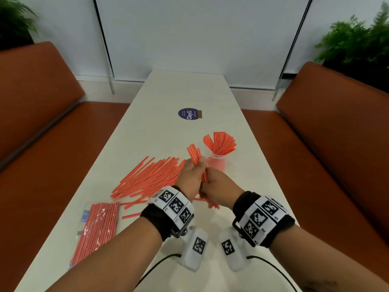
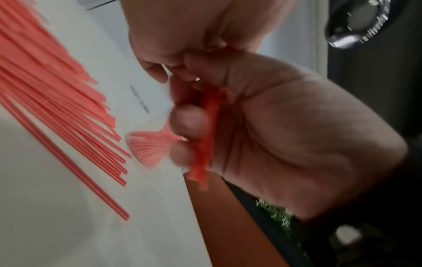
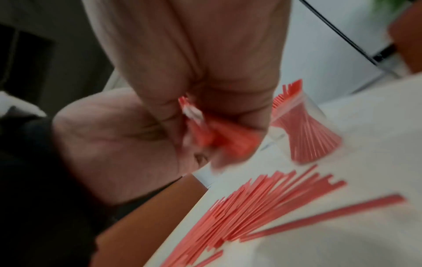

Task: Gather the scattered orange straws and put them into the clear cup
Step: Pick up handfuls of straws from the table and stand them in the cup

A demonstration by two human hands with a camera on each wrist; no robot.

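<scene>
Both hands grip one bundle of orange straws (image 1: 194, 153) held upright over the white table (image 1: 185, 91). My left hand (image 1: 192, 172) curls round its upper part and my right hand (image 1: 216, 185) round its lower part. In the left wrist view the fingers (image 2: 189, 119) wrap the bundle (image 2: 204, 137). The right wrist view shows the same bundle (image 3: 219, 139), blurred. Just beyond the hands stands the clear cup (image 1: 216, 164) with several straws fanned out of it (image 1: 220, 142). A large pile of loose straws (image 1: 147, 178) lies left of the hands.
A sealed packet of straws (image 1: 96, 228) lies near the table's left front edge. A round dark sticker (image 1: 188, 115) sits farther back on the table. Orange benches (image 1: 42, 123) flank the narrow table on both sides.
</scene>
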